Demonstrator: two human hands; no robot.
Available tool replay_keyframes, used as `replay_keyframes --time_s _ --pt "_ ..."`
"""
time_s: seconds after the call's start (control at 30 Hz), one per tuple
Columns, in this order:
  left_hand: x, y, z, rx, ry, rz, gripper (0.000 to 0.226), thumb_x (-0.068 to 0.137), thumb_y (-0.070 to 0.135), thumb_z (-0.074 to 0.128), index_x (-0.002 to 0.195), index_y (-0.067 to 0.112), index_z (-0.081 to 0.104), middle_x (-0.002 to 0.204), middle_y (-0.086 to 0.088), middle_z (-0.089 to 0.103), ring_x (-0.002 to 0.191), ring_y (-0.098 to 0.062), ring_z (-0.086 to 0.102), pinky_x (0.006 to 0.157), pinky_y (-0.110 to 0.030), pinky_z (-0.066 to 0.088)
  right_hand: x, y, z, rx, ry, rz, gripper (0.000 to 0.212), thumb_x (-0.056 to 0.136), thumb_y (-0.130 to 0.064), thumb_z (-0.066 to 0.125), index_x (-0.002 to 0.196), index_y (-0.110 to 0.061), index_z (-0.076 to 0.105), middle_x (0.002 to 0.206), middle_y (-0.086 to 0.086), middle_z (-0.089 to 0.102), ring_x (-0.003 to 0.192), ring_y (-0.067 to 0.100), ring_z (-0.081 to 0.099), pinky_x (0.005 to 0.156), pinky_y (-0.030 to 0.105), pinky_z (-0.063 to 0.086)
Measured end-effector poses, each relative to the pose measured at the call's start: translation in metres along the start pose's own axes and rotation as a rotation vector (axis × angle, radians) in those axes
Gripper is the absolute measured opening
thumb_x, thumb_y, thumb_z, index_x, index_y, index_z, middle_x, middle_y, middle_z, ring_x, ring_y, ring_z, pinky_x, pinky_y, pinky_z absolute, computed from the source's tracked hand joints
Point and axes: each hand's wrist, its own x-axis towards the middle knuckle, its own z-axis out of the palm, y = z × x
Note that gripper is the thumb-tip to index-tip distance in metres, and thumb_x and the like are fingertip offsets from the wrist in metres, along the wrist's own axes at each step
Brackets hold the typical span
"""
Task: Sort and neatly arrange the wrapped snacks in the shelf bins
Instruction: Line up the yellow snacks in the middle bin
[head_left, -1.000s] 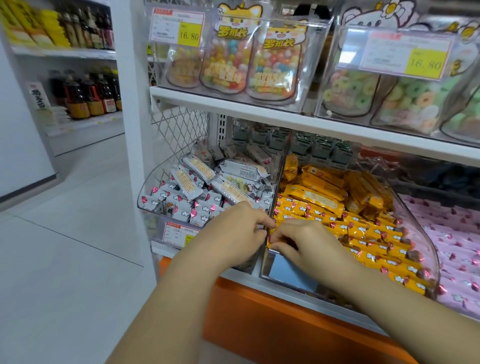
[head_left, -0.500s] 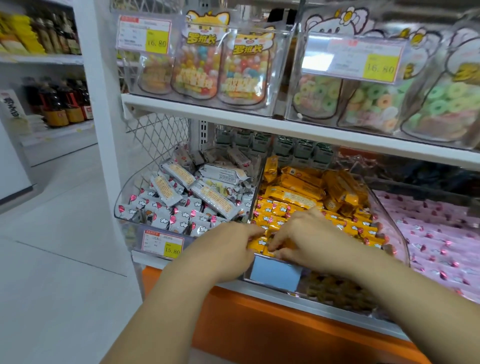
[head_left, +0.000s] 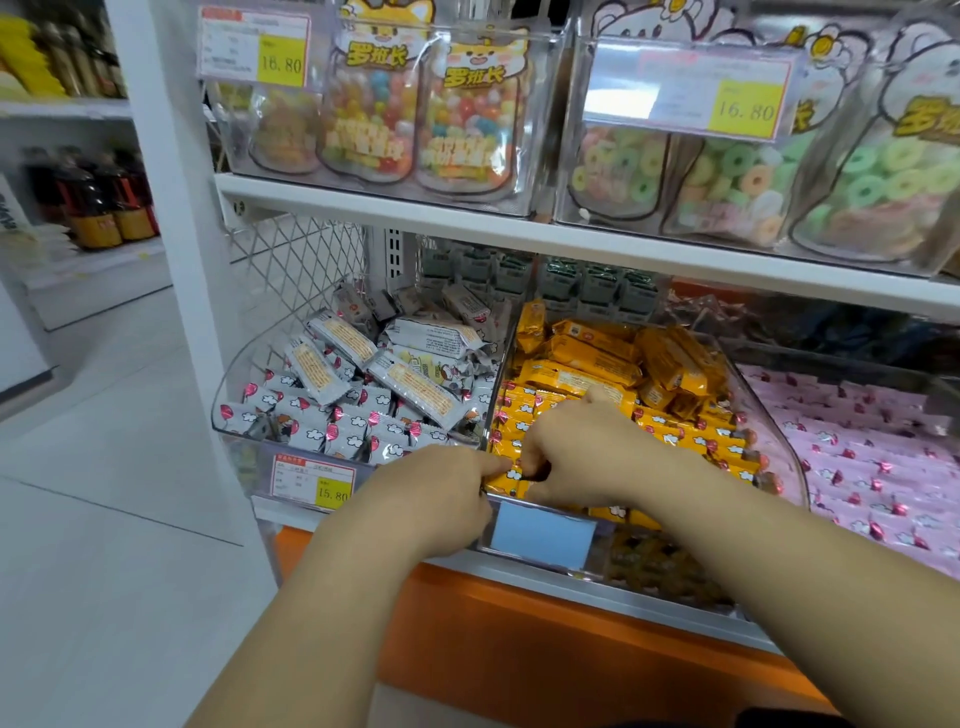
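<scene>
Shelving in a shop, seen from above by the person working at it. On the lower shelf stand three clear plastic bins side by side. The middle bin (head_left: 779, 457) holds orange-wrapped snacks (head_left: 587, 376): small ones in neat rows at the front, longer bars heaped loosely behind.

Both bare forearms reach in from below and meet at this bin's front left corner. The left hand (head_left: 436, 499) has its fingers curled, with thumb and forefinger pinching the edge of a small orange wrapper in the front row. The right hand (head_left: 582, 452) lies over the rows just beside it, fingers curled under and pinching the same front-row wrappers. The two hands almost touch.

The left bin (head_left: 228, 384) holds silver-wrapped snacks (head_left: 363, 415), tidy at the front and jumbled behind, with a yellow price tag (head_left: 313, 480) on its face. To the right lie pink-wrapped snacks (head_left: 872, 447) in flat rows. A blank blue label (head_left: 540, 538) sits on the middle bin's front. The upper shelf (head_left: 467, 218) carries bags of coloured candy balls (head_left: 467, 114) and bags of ring gummies (head_left: 737, 176). Below the bins runs an orange panel (head_left: 519, 649). Dark bottles (head_left: 93, 202) stand on a far shelf to the left.
</scene>
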Motion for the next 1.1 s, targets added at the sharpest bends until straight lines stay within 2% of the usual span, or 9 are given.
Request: replay_keyframes --time_s 0.07,0.2,0.43,0.57,0.67,0.77,0.9,1.0,1.1 --pt "0.0 -0.001 0.0 -0.002 0.004 0.0 0.054 0.096 0.017 0.039 0.144 0.041 0.029 0.13 -0.009 0.054 0.111 -0.025 0.052 0.07 -0.026 0.035 0.0 0.001 0.0 0.102 0.05 0.05 0.005 0.082 -0.032 0.063 0.08 -0.028 0.061 0.082 -0.01 0.062 0.086 0.013 0.053 0.093 0.038 0.025" --pt "-0.001 0.0 0.0 -0.004 0.0 -0.006 0.054 0.097 0.016 0.039 0.144 0.04 0.028 0.133 -0.011 0.052 0.111 -0.026 0.053 0.078 -0.031 0.045 -0.001 0.001 0.004 0.044 0.133 0.07 0.012 0.087 -0.023 0.054 0.079 -0.03 0.06 0.081 -0.011 0.062 0.084 0.014 0.051 0.091 0.035 0.027" --pt "0.0 -0.001 0.001 0.008 0.011 -0.011 0.053 0.097 0.018 0.039 0.144 0.04 0.028 0.132 -0.008 0.053 0.113 -0.024 0.052 0.077 -0.029 0.042 -0.006 0.0 0.004 -0.031 0.106 0.113 0.023 0.08 -0.052 0.062 0.088 -0.03 0.061 0.086 -0.008 0.061 0.092 0.016 0.049 0.09 0.036 0.028" --pt "-0.001 0.001 0.001 0.014 -0.001 -0.016 0.054 0.098 0.017 0.039 0.145 0.04 0.026 0.134 -0.009 0.052 0.116 -0.026 0.051 0.084 -0.034 0.045 -0.002 -0.003 0.011 0.065 0.152 0.178 0.012 0.081 -0.034 0.062 0.088 -0.026 0.056 0.084 -0.005 0.06 0.085 0.018 0.05 0.087 0.035 0.03" --pt "-0.002 0.0 0.002 -0.001 0.003 -0.014 0.054 0.098 0.018 0.038 0.145 0.041 0.025 0.132 -0.01 0.053 0.112 -0.025 0.053 0.076 -0.029 0.043 -0.001 -0.001 0.016 0.186 0.212 0.241 0.007 0.081 -0.022 0.06 0.084 -0.023 0.053 0.085 -0.002 0.06 0.083 0.02 0.053 0.078 0.031 0.04" --pt "-0.002 0.0 0.002 -0.003 0.003 -0.018 0.054 0.098 0.017 0.038 0.145 0.041 0.026 0.131 -0.01 0.054 0.111 -0.025 0.053 0.079 -0.031 0.045 0.002 0.002 0.019 0.203 0.275 0.281 0.006 0.083 -0.018 0.056 0.08 -0.019 0.061 0.091 0.0 0.06 0.085 0.021 0.057 0.075 0.033 0.051" --pt "-0.002 0.002 0.001 0.008 0.002 -0.013 0.054 0.098 0.016 0.038 0.145 0.041 0.027 0.128 -0.007 0.055 0.11 -0.025 0.053 0.082 -0.033 0.047 0.006 0.005 0.019 0.106 0.203 0.206 0.023 0.092 -0.033 0.051 0.083 -0.019 0.068 0.093 -0.001 0.064 0.089 0.02 0.058 0.088 0.037 0.044" --pt "-0.002 0.001 0.001 0.015 -0.007 -0.02 0.056 0.098 0.016 0.037 0.145 0.043 0.025 0.132 -0.007 0.053 0.112 -0.026 0.053 0.083 -0.034 0.047 -0.005 0.016 0.012 0.26 0.131 0.165 0.03 0.088 -0.052 0.052 0.082 -0.028 0.069 0.093 -0.012 0.063 0.092 0.011 0.055 0.094 0.039 0.04" --pt "-0.001 0.002 0.002 0.025 -0.014 -0.029 0.057 0.098 0.016 0.037 0.146 0.043 0.021 0.139 -0.004 0.048 0.116 -0.025 0.052 0.086 -0.035 0.047 -0.026 0.027 0.007 0.371 0.127 0.125 0.029 0.082 -0.055 0.058 0.099 -0.034 0.068 0.101 -0.017 0.055 0.098 0.006 0.05 0.096 0.041 0.041"
